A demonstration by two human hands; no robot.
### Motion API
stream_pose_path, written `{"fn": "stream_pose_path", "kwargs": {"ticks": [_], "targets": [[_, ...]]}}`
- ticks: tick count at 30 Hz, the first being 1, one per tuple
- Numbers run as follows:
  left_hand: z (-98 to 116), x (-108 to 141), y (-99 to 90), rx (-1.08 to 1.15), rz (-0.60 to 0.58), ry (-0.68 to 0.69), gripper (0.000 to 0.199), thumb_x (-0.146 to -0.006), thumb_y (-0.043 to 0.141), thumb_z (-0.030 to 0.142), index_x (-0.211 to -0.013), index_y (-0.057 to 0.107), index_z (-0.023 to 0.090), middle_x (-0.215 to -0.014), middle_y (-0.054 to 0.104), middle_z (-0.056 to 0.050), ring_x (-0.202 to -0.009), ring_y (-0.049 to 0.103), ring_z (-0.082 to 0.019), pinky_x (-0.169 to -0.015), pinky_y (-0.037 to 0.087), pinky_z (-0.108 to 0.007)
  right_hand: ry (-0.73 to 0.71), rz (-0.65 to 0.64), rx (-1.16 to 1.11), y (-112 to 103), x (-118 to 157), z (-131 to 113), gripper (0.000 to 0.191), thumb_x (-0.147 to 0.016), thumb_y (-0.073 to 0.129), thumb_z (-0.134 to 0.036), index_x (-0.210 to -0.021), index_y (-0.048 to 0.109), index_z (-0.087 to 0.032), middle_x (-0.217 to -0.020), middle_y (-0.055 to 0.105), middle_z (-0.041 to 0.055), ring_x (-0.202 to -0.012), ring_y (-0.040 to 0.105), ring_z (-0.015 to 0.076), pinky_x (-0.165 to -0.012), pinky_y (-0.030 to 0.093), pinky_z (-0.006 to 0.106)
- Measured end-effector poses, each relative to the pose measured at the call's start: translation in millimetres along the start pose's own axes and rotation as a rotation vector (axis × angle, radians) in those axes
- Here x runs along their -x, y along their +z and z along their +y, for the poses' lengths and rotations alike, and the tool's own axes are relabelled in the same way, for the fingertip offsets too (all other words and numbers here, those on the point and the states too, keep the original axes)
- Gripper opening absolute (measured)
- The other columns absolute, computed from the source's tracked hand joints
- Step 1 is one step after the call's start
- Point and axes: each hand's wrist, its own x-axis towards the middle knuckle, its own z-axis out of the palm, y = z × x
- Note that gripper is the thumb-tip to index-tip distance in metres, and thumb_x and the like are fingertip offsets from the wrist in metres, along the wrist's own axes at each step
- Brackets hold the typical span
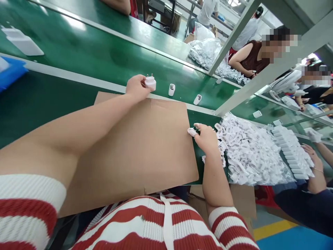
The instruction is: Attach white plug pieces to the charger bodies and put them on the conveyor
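At the green counter (57, 93), holding white plug (150, 83) in left grip (137, 87) just beyond far edge of cardboard (156, 139), seemingly pinching small white part (191, 132) in right grip (207, 138) at its right edge; best to leave prongs (152, 75) untouched.

The dark green workbench (52, 90) bears a brown cardboard sheet (145, 149) and heaped white plastic parts (247, 149); white charger housings (172, 90) dot the green conveyor belt (104, 55).

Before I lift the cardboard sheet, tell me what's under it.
The cardboard sheet covers part of a dark green tabletop, visible past its left and right edges; anything else directly beneath is hidden.
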Motion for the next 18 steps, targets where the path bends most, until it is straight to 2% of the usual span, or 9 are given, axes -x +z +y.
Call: {"fn": "stream_pose_path", "kwargs": {"ticks": [3, 5, 7, 8, 10, 12, 13, 16, 18], "targets": [[-11.2, -37.9, -5.2, -0.075, 0.025, -0.069, 0.04, -0.091, 0.073, 0.025, -0.127, 0.063, 0.011, -0.116, 0.065, 0.004, -0.095, 0.048, -0.009, -0.092, 0.036, -0.025, 0.026, -0.044, -0.033, 5.9, -3.1, -7.7, 0.021, -0.098, 0.061, -0.037, -0.108, 0.075, -0.023, -0.114, 0.075, 0.0097, -0.108, 0.067, 0.0308, -0.085, 0.049, 0.042], [-13.2, -45.5, -7.4, -0.137, 0.038, -0.132, 0.045, -0.091, 0.075, 0.025, -0.13, 0.059, 0.009, -0.12, 0.064, 0.002, -0.103, 0.045, -0.012, -0.099, 0.032, -0.029, 0.027, -0.034, -0.137, 7.6, -2.6, -10.6, 0.015, -0.096, 0.065, -0.036, -0.099, 0.072, -0.024, -0.11, 0.073, 0.0076, -0.102, 0.068, 0.0271, -0.083, 0.05, 0.04], [-10.5, -41.7, -5.2, -0.218, 0.143, -0.153, 0.063, -0.088, 0.079, 0.029, -0.14, 0.051, 0.008, -0.134, 0.058, -0.003, -0.119, 0.038, -0.017, -0.109, 0.023, -0.036, 0.013, 0.02, -0.302, 8.8, -1.2, -12.0, 0.015, -0.091, 0.069, -0.038, -0.096, 0.069, -0.024, -0.112, 0.07, 0.0061, -0.095, 0.07, 0.0227, -0.083, 0.053, 0.039], [-7.8, -37.5, -1.5, -0.254, 0.217, -0.107, 0.072, -0.087, 0.081, 0.032, -0.146, 0.045, 0.008, -0.143, 0.052, -0.006, -0.127, 0.032, -0.02, -0.112, 0.018, -0.039, 0.002, 0.053, -0.403, 9.4, -0.6, -12.5, 0.017, -0.089, 0.071, -0.039, -0.097, 0.068, -0.024, -0.115, 0.069, 0.0058, -0.092, 0.07, 0.0209, -0.081, 0.054, 0.038], [-1.1, -29.1, 11.3, -0.292, 0.299, 0.095, 0.084, -0.088, 0.08, 0.04, -0.154, 0.037, 0.01, -0.157, 0.039, -0.009, -0.139, 0.02, -0.023, -0.116, 0.01, -0.042, -0.002, 0.094, -0.61, 10.6, -0.6, -14.0, 0.025, -0.083, 0.077, -0.04, -0.097, 0.064, -0.024, -0.116, 0.069, 0.0056, -0.087, 0.071, 0.0192, -0.076, 0.056, 0.036], [5.5, -25.6, 29.6, -0.3, 0.218, 0.283, 0.085, -0.09, 0.077, 0.048, -0.155, 0.037, 0.012, -0.159, 0.038, -0.009, -0.142, 0.019, -0.024, -0.117, 0.012, -0.042, 0.019, 0.098, -0.818, 11.0, -1.8, -16.5, 0.036, -0.073, 0.085, -0.039, -0.096, 0.06, -0.025, -0.109, 0.072, 0.0041, -0.086, 0.071, 0.0194, -0.074, 0.057, 0.035], [8.2, -26.7, 39.2, -0.291, 0.126, 0.297, 0.083, -0.089, 0.077, 0.05, -0.154, 0.041, 0.012, -0.155, 0.043, -0.01, -0.141, 0.023, -0.025, -0.116, 0.016, -0.042, 0.032, 0.091, -0.922, 10.6, -2.6, -18.1, 0.045, -0.067, 0.089, -0.036, -0.097, 0.059, -0.025, -0.104, 0.073, 0.0027, -0.086, 0.072, 0.0197, -0.075, 0.057, 0.034], [13.5, -37.7, 59.9, -0.204, -0.105, 0.118, 0.065, -0.082, 0.083, 0.039, -0.136, 0.058, 0.013, -0.13, 0.063, -0.01, -0.125, 0.048, -0.027, -0.104, 0.035, -0.038, 0.039, 0.051, -1.185, 6.4, -4.0, -22.4, 0.069, -0.052, 0.096, -0.03, -0.11, 0.059, -0.026, -0.09, 0.072, -0.003, -0.083, 0.071, 0.0181, -0.077, 0.057, 0.033], [15.6, -42.5, 61.6, -0.137, -0.151, 0.028, 0.054, -0.078, 0.084, 0.029, -0.125, 0.063, 0.015, -0.117, 0.067, -0.008, -0.109, 0.057, -0.024, -0.093, 0.042, -0.033, 0.035, 0.003, -1.299, 1.9, -3.5, -24.0, 0.066, -0.055, 0.096, -0.033, -0.113, 0.064, -0.026, -0.085, 0.07, -0.0046, -0.075, 0.066, 0.0142, -0.072, 0.055, 0.03]]}}
